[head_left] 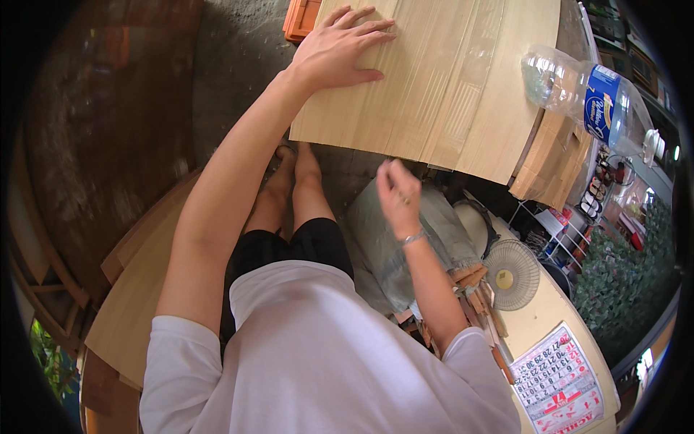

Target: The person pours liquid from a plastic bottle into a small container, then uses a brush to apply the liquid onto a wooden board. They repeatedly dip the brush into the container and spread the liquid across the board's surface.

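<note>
A pale wood-grain board with glossy strips of what looks like clear tape spans the top of the head view. My left hand lies flat on its left part, fingers spread and thumb out. Just below the near edge of the board, my right hand is raised with its fingers curled in. A ring and a metal bracelet show on it. Slight blur covers its fingertips, and whatever they may hold cannot be made out.
A clear plastic bottle with a blue label lies at the board's right, above a taped cardboard box. Further down stand a fan, wood scraps and a calendar. An orange crate is behind the board's left edge.
</note>
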`<action>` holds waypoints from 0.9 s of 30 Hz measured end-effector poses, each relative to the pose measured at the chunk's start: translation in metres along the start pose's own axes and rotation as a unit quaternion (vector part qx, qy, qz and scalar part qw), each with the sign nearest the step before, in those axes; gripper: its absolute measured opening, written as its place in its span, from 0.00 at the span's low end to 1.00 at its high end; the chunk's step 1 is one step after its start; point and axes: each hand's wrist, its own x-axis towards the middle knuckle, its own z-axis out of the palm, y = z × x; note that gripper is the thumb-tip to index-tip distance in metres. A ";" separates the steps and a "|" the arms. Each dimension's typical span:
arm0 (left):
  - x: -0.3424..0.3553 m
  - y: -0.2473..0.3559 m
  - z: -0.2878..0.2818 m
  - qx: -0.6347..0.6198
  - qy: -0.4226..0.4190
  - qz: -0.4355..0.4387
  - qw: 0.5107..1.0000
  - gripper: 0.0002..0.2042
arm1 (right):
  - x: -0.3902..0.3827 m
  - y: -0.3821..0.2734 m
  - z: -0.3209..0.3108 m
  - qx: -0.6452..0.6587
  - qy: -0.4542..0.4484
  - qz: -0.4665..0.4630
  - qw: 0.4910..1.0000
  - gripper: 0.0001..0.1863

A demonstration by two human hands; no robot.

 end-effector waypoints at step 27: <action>-0.104 0.139 -0.010 -0.293 -0.008 -0.388 0.874 0.23 | 0.063 0.090 -0.062 -0.119 0.202 0.127 0.964 0.25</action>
